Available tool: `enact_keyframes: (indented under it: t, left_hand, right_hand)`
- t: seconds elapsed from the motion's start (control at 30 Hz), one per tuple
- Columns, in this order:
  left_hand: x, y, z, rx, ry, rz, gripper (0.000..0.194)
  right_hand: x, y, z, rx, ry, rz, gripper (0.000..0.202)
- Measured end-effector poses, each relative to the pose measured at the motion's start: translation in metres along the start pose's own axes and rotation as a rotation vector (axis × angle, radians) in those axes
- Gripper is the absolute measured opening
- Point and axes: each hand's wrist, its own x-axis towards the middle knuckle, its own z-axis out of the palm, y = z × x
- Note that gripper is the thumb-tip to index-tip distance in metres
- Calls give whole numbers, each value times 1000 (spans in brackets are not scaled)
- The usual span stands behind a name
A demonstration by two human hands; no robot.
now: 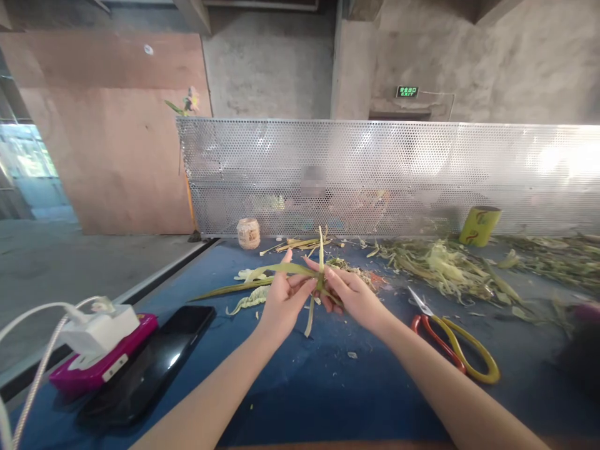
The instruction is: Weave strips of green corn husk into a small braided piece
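Note:
Both hands meet over the middle of the blue table, pinching green leaf strips (321,253) that cross one another between the fingertips. My left hand (287,294) is closed on the strips from the left, and one flat strip runs out leftward past its thumb. From the right, my right hand (349,290) grips the crossing, its fingers curled beneath. One strip points up and another hangs down below the hands. Just left of my left hand lie a curled braided leaf piece (250,300) and a long green stalk (229,289). The exact crossing is partly hidden by fingers.
Scissors (445,334) with red and yellow handles lie right. A black phone (150,362) and magenta power strip (105,365) with white chargers are left. Behind stand a twine roll (248,233), leaf heap (440,269), yellow-green can (479,226) and perforated metal screen (319,144).

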Motion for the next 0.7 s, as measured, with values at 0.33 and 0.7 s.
enact_keyframes:
  t: [0.33,0.7]
  left_hand:
    - [0,4,-5,69,1,-48,91]
    - [2,7,-9,155,-15,-47,89]
  right_hand:
    - [-1,-1,0,54,-70,45,49]
    - [-3,-12,-23,-174,-67,34,45]
